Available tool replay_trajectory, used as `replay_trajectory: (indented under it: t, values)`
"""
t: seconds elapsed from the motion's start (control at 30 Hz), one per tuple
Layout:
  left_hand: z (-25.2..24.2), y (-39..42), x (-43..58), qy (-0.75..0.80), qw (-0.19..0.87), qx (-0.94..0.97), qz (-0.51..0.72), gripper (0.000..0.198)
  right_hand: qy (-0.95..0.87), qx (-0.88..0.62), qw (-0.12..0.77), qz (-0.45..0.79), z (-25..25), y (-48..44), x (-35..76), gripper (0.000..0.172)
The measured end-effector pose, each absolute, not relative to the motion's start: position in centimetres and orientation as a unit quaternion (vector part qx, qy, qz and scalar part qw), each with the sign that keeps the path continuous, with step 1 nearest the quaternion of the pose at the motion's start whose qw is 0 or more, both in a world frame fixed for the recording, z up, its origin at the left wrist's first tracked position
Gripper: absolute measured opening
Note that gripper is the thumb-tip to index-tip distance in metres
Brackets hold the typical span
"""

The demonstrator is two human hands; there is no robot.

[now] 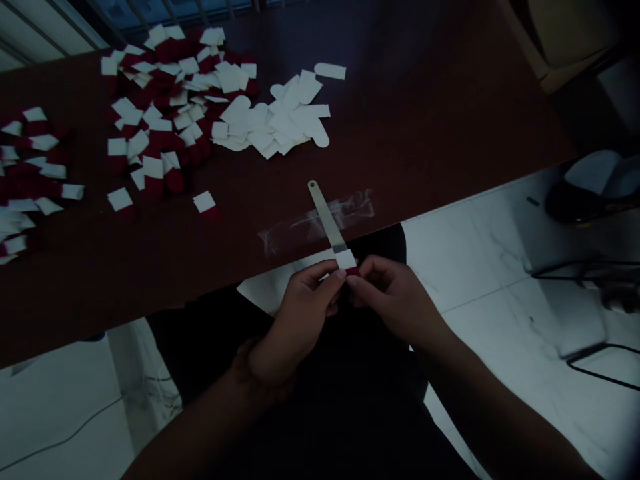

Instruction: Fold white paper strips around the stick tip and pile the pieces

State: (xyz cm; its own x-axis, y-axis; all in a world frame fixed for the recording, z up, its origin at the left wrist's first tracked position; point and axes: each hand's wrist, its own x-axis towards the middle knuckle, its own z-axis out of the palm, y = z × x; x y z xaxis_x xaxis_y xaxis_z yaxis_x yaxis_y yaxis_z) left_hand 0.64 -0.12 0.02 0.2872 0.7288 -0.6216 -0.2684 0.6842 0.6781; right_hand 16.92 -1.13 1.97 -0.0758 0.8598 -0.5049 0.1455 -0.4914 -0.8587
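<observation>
head view: left hand and right hand both pinch a small red-and-white piece between fingertips, just off the near edge of the dark brown table. the piece covers the near end of a flat grey metal strip, which lies across a clear plastic scrap. pile of red-and-white pieces and heap of white paper cutouts sit far left, well apart.

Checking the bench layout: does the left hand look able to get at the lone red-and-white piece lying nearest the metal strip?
Probably yes: only bare table lies between the left hand and the lone piece, though it pinches a small piece with the right hand.
</observation>
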Motion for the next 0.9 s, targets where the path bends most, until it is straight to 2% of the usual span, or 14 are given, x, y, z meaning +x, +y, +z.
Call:
replay_trajectory:
  t: [0.13,0.3,0.53,0.7,0.9]
  values:
    - [-0.2,-0.1,0.6,0.511,0.758,0.232,0.333,0.022,-0.409,-0.605,0.292,0.617,1.7,-0.7,17.4,0.018]
    - [-0.3,0.2,0.6,0.499,0.761,0.227,0.348,0.028,-0.395,-0.637,0.341,0.568,1.5,0.8,17.4,0.013]
    - [-0.5,0.1,0.8,0.53,0.738,0.215,0.359,0.03,-0.41,-0.636,0.333,0.563,2.0,0.8,16.6,0.021]
    - [-0.4,0.1,0.6,0.518,0.746,0.243,0.342,0.03,-0.391,-0.646,0.325,0.569,1.8,0.3,16.4,0.017]
    - [-0.8,0.1,1.0,0.534,0.736,0.232,0.347,0.028,-0.396,-0.64,0.325,0.573,1.8,0.2,16.3,0.021]
